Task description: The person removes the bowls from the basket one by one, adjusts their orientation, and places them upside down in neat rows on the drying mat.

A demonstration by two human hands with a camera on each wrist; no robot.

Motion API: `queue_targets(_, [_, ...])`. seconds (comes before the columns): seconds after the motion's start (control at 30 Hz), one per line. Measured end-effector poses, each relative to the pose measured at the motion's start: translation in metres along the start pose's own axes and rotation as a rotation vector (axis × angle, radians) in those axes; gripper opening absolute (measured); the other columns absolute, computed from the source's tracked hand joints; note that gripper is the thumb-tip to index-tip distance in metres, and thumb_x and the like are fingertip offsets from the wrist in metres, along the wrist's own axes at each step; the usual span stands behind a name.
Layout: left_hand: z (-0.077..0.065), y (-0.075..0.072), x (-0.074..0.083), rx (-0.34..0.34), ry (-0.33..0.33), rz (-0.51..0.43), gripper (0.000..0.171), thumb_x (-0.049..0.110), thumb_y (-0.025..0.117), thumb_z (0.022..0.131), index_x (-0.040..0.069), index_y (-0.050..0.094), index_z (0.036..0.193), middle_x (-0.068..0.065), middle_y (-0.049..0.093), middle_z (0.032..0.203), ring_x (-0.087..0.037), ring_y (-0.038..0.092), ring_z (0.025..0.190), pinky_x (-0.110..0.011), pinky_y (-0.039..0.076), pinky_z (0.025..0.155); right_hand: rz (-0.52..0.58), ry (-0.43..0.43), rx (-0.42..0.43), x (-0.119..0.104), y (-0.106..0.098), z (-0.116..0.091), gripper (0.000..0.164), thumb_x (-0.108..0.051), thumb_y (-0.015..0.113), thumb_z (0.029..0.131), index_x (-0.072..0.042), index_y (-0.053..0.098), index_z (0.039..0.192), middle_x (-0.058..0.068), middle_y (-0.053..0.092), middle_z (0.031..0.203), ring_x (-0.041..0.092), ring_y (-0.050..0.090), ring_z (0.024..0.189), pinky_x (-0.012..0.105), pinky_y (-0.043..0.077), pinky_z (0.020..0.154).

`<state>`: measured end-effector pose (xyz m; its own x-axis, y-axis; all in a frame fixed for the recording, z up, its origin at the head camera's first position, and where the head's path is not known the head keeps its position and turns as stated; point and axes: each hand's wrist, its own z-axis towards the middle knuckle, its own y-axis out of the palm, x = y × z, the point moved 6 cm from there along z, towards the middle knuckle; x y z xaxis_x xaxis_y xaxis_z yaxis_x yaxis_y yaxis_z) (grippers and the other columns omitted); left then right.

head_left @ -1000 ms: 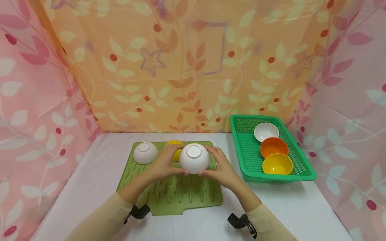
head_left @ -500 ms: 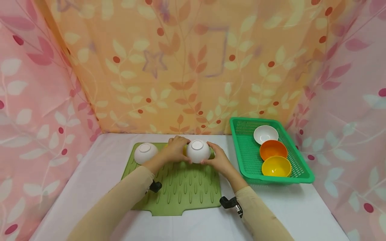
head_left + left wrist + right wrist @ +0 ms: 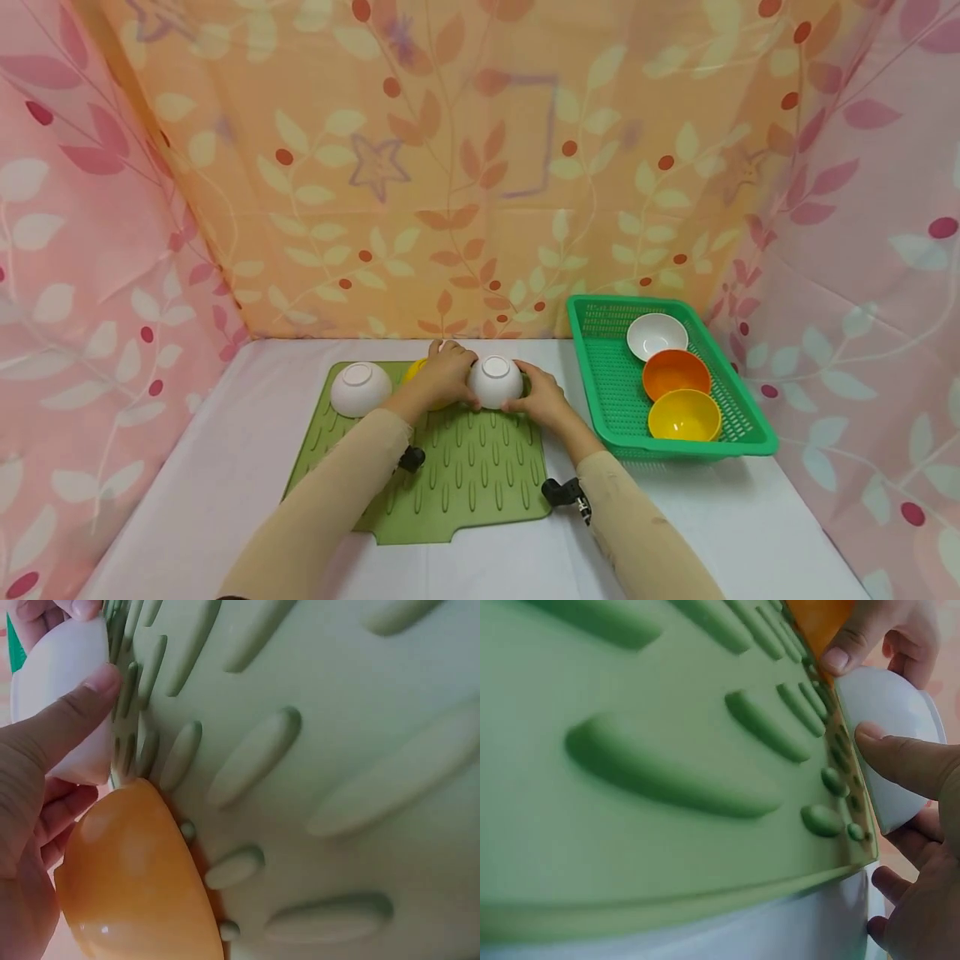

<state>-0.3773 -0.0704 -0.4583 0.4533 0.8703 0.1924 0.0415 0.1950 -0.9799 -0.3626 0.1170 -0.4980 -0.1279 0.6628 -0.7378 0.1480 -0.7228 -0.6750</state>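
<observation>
Both hands hold an upside-down white bowl (image 3: 495,385) at the back right of a green ridged drying mat (image 3: 457,475). My left hand (image 3: 447,375) grips its left side, thumb at the near rim. On the opposite side my right hand (image 3: 543,396) grips it, with the thumb on the front wall and fingers behind, as the right wrist view shows. In the left wrist view the white bowl (image 3: 64,682) has its rim right at the mat's surface. Next to it, partly hidden by the left hand, an upturned yellow bowl (image 3: 135,877) sits on the mat.
Another upturned white bowl (image 3: 362,389) stands at the mat's back left. To the right, a green basket (image 3: 611,392) contains a white bowl (image 3: 657,337), an orange bowl (image 3: 677,375) and a yellow bowl (image 3: 684,416). Patterned curtains (image 3: 465,167) enclose the table's back and sides.
Both hands have carried the white bowl back and slightly right, from in front of the yellow bowl down to the mat beside it.
</observation>
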Motion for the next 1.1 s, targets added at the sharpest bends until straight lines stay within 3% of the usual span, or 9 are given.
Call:
queue_targets(0.23, [0.007,0.012,-0.003,-0.022,-0.013,0.069,0.079,0.062,0.092,0.064,0.017,0.068,0.125,-0.002,0.067,0.127,-0.026,0.048,0.13,-0.065,0.016,0.118,-0.113,-0.028,-0.009,0.004,0.001,0.003,0.093,-0.032,0.093,0.075,-0.02,0.047,0.155,0.011,0.052,0.153,0.04,0.041,0.144,0.064,0.026,0.112])
queue_targets(0.5, [0.002,0.003,0.003,-0.002,0.017,0.156,0.078,0.064,0.089,0.066,0.014,0.068,0.121,-0.007,0.067,0.123,-0.029,0.048,0.126,-0.065,0.022,0.113,-0.16,-0.019,-0.021,0.009,0.002,0.003,0.094,-0.038,0.091,0.076,-0.018,0.045,0.156,0.015,0.051,0.154,0.04,0.041,0.143,0.062,0.026,0.112])
queue_targets(0.77, [0.01,-0.016,0.009,0.01,0.051,-0.019,0.074,0.05,0.085,0.081,0.014,0.06,0.14,-0.004,0.059,0.144,-0.029,0.042,0.141,-0.06,0.022,0.117,-0.164,-0.038,-0.01,0.012,0.001,0.002,0.093,-0.044,0.089,0.077,-0.019,0.046,0.155,0.014,0.052,0.153,0.04,0.04,0.143,0.063,0.025,0.111])
queue_targets(0.9, [0.018,-0.013,0.008,0.013,0.061,-0.125,0.063,0.046,0.081,0.087,0.015,0.062,0.138,-0.001,0.062,0.14,-0.027,0.045,0.138,-0.057,0.025,0.116,-0.147,-0.036,-0.008,0.011,0.002,0.002,0.092,-0.046,0.089,0.078,-0.02,0.046,0.155,0.012,0.051,0.154,0.039,0.038,0.144,0.063,0.022,0.112])
queue_targets(1.1, [0.028,-0.005,0.013,0.013,0.093,-0.282,0.057,0.034,0.082,0.089,0.006,0.065,0.135,-0.007,0.068,0.132,-0.028,0.057,0.128,-0.053,0.036,0.114,-0.157,-0.023,-0.008,0.014,0.004,0.002,0.093,-0.048,0.088,0.078,-0.021,0.045,0.156,0.011,0.05,0.155,0.038,0.035,0.146,0.062,0.02,0.112])
